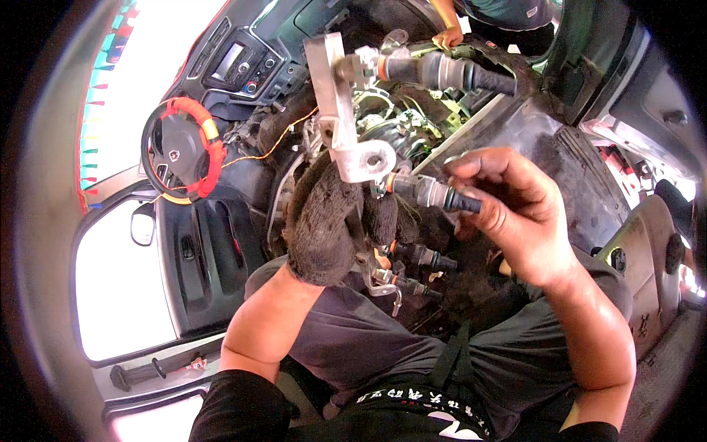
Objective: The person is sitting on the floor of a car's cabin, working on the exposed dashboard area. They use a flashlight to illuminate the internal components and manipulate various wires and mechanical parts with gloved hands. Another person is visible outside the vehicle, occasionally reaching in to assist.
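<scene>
- Our gloved left hand (322, 228) wraps firmly round the metal rail (342, 136)
- Our right hand (521, 214) curls part-open by the injector (428, 191) at the rail's right edge; its grip we cannot tell
- We should probably steady the rail, avoiding side load

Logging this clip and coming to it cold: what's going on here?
A person's gloved left hand holds a metal rail with injector-like nozzles along it. The bare right hand is at one nozzle's dark tip; whether it touches is unclear. Exposed engine parts lie beyond, near another person's hand; a steering wheel is to the left.
</scene>
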### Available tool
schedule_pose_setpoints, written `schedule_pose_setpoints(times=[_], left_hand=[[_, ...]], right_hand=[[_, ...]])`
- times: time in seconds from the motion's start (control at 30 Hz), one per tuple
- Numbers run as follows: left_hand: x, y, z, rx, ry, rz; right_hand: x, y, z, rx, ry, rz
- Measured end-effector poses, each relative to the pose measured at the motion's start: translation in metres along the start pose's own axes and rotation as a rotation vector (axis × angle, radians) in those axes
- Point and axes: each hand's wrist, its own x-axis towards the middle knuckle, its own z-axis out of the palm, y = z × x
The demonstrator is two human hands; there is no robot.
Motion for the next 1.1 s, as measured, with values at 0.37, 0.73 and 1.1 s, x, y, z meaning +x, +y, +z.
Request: schedule_pose_setpoints(times=[0.37, 0.73, 1.1], left_hand=[[0.012, -0.012, -0.003, -0.167, -0.098, -0.029], [0.027, -0.024, 0.002, 0.125, 0.107, -0.040], [0.027, -0.025, 0.003, -0.279, -0.085, -0.153]], right_hand=[[-0.004, -0.004, 0.003, 0.037, -0.084, -0.067], [-0.005, -0.008, 0.007, 0.040, 0.012, 0.062], [-0.007, -0.006, 0.007, 0.048, 0.021, 0.016]])
